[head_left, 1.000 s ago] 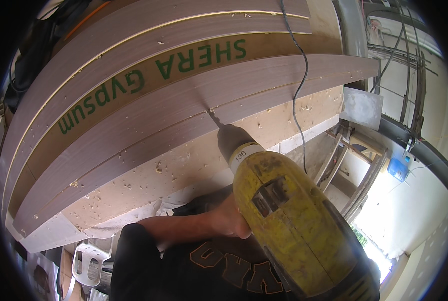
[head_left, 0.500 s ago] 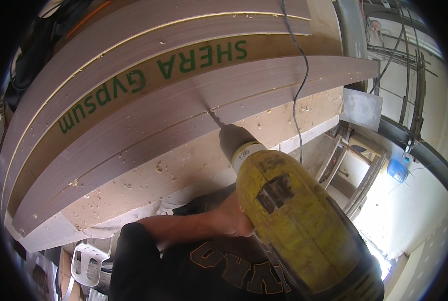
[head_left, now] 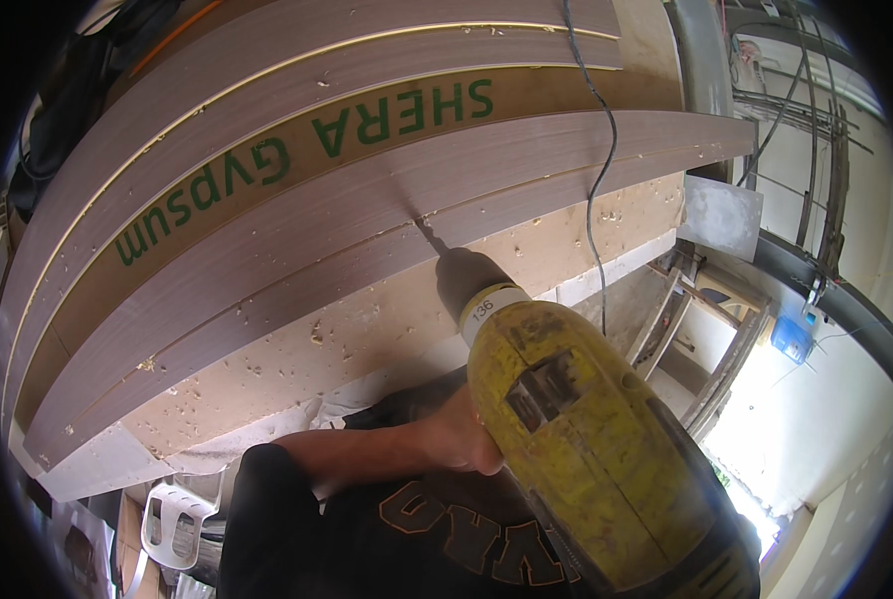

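Note:
A worn yellow power drill [head_left: 576,429] fills the lower middle, its dark chuck [head_left: 469,283] tilted up to the left. The drill bit [head_left: 429,237] meets a brownish-grey plank [head_left: 366,205] at a thin groove along its length. From the left, my bare forearm reaches across to the drill, and my left hand [head_left: 463,431] is closed against its near side, fingers mostly hidden behind the body. My right hand does not show; the drill's body and rear cover that area.
More grooved planks [head_left: 297,75] lie beyond, over a brown board with green lettering [head_left: 366,125]. Wood shavings [head_left: 316,331] dot the surfaces. A black cable [head_left: 596,190] crosses the planks. A white plastic chair [head_left: 177,524] stands lower left, a wooden frame [head_left: 731,354] at right.
The drill's body has shifted slightly left, with its bit at the same spot on the plank. The black cable has swayed a little. My left forearm looks the same.

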{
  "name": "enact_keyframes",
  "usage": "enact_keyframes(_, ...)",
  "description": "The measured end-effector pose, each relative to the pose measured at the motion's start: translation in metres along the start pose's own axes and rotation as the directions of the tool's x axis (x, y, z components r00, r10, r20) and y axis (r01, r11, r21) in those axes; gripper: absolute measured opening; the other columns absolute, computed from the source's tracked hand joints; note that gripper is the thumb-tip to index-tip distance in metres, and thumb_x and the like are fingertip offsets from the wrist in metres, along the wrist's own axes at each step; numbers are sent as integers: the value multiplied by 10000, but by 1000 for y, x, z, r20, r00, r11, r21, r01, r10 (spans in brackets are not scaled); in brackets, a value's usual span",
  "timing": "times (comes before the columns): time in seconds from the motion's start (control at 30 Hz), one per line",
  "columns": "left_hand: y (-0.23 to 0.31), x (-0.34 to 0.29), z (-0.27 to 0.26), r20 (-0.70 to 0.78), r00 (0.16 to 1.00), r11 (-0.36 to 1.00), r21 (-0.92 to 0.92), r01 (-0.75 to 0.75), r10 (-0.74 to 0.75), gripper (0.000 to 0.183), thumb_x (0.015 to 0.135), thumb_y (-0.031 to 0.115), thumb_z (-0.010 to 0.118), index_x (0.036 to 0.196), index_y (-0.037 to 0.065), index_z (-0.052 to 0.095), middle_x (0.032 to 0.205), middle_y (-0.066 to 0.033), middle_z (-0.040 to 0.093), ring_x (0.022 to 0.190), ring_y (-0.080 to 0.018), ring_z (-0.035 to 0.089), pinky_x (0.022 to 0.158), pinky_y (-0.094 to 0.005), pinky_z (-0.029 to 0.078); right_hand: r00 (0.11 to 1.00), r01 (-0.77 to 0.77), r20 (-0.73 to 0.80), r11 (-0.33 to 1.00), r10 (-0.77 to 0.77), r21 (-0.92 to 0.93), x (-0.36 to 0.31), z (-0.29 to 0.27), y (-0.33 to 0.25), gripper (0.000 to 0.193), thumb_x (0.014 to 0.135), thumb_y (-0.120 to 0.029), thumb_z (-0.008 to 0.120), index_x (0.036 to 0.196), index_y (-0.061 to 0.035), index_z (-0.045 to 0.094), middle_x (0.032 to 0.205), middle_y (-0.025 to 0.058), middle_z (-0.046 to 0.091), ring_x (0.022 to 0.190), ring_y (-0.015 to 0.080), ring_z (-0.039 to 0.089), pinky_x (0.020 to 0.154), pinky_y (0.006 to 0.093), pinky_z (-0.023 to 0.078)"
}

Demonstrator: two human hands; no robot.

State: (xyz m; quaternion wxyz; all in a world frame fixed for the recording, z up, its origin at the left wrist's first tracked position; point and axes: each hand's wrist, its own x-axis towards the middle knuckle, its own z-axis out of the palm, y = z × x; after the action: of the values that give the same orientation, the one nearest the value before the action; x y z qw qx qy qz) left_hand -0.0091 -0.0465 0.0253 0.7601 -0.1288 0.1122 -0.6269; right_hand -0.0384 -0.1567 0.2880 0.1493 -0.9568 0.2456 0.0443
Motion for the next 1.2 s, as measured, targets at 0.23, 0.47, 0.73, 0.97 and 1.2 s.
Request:
enact_keyframes(0.23, -1, 5, -3, 17, 1000, 995, -97, 6, -4, 992, 616, 269, 872, 1395, 38, 304, 1357, -93, 435, 1246, -210, 438, 1026, -393, 383, 1000, 6, -20, 1000, -7, -5, -1, 2, 0, 313, 736, -201, 633, 921, 50, 660, 676, 161, 655, 463, 190, 569, 437, 278, 395)
enact_keyframes(0.47, 4, 0, -1, 106, 993, 995, -78, 58, -50, 1038, 683, 456, 783, 1461, 114, 188, 1484, -189, 207, 1376, -311, 218, 1116, -463, 202, 999, 6, -37, 1000, -6, -9, -1, 3, 0, 310, 744, -204, 631, 923, 49, 657, 677, 158, 655, 464, 187, 568, 436, 275, 395)
enact_keyframes(0.73, 5, -1, -6, -7, 980, 972, -135, 194, -197, 1055, 677, 437, 795, 1473, 138, 171, 1517, -188, 153, 1407, -312, 166, 1141, -466, 168, 999, 11, -50, 1000, -12, -9, -2, 3, 2, 308, 753, -207, 630, 925, 47, 654, 679, 155, 656, 464, 184, 567, 434, 273, 395)
enact_keyframes(0.97, 7, 1, -2, 80, 988, 984, -111, 143, -134, 1109, 630, 407, 830, 1471, 127, 164, 1521, -169, 144, 1409, -298, 160, 1140, -464, 179, 998, 8, -63, 1000, -9, -9, -2, 4, 2, 305, 761, -210, 628, 927, 45, 651, 680, 152, 657, 465, 181, 566, 433, 270, 394)
enact_keyframes(1.2, 6, 1, -3, 66, 986, 978, -130, 164, -156, 1087, 640, 411, 823, 1468, 120, 181, 1521, -159, 158, 1410, -292, 161, 1142, -453, 176, 997, 10, -71, 1000, -11, -13, -2, 5, 2, 303, 769, -213, 627, 929, 43, 648, 682, 149, 657, 465, 178, 565, 431, 268, 394)
